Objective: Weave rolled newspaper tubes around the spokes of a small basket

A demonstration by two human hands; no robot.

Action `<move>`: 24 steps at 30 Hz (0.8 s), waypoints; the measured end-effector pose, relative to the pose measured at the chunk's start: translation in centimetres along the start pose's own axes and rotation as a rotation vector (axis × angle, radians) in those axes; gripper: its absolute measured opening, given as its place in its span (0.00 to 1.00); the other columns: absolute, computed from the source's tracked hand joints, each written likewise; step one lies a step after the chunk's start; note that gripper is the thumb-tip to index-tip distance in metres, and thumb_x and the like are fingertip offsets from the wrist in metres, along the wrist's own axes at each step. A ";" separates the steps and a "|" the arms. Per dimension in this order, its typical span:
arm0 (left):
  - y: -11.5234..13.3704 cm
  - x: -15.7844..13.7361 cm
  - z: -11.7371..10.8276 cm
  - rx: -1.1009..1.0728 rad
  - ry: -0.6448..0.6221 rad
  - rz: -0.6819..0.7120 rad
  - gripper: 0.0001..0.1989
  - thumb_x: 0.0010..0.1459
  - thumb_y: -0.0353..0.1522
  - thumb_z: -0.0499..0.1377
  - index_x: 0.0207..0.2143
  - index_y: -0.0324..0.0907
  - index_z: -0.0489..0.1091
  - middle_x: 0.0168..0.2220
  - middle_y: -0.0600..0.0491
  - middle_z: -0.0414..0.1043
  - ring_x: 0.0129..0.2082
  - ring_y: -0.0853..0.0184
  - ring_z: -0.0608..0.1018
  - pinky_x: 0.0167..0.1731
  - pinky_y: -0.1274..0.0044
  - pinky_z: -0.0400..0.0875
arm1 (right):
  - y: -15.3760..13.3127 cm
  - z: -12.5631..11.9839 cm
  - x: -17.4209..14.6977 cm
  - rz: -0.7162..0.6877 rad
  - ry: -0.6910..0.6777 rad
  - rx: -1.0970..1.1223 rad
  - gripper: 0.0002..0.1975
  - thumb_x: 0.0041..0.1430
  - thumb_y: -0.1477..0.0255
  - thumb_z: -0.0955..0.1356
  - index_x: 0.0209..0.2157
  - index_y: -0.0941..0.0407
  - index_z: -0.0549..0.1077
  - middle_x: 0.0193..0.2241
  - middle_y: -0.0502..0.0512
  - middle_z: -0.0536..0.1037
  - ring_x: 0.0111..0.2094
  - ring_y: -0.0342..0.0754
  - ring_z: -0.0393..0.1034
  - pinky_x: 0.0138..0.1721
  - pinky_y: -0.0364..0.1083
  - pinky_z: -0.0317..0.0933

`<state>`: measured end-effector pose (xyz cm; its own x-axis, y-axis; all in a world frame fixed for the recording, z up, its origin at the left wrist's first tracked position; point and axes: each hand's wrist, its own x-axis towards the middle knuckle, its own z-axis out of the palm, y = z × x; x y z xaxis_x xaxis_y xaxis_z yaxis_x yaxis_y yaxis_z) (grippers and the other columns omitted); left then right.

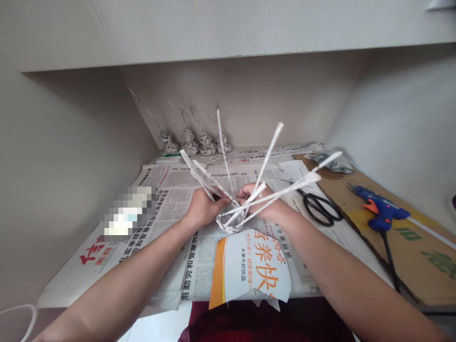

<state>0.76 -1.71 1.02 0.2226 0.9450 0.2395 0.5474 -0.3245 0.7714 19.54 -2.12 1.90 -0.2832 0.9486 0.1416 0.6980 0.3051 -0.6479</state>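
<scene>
Between my two hands is a small round weaving of rolled newspaper tubes [228, 224], its white tube ends sticking up and outward in several directions. My left hand [204, 207] is closed on its left side, thumb pressed near the rim. On the far right side my right hand [266, 202] grips it too, with fingers curled and partly hidden behind the tubes. Just below the weaving lies a cut piece of printed orange-and-white card [249, 270]. Spread newspaper [167, 194] covers the surface underneath.
Black-handled scissors [322, 209] lie right of my right hand. A blue glue gun [383, 209] rests on cardboard [409, 266], its cord trailing forward. Several small gourd-shaped weavings [206, 144] stand along the back, beside long paper tubes [263, 153]. An overhead panel [235, 33] hangs above.
</scene>
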 end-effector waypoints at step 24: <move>-1.5 2.1 -0.2 -0.890 0.132 -0.267 0.16 0.37 0.39 0.69 0.26 0.37 0.75 0.25 0.51 0.76 0.23 0.68 0.75 0.26 0.76 0.71 | -3.1 -2.6 -1.4 -0.465 0.793 0.077 0.06 0.58 0.72 0.68 0.39 0.53 0.74 0.41 0.53 0.78 0.46 0.51 0.69 0.51 0.55 0.62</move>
<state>0.19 0.74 0.49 0.0554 0.9984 0.0124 -0.2632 0.0027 0.9647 19.52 -4.18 5.65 0.0288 0.5207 0.8533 0.5731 0.6908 -0.4409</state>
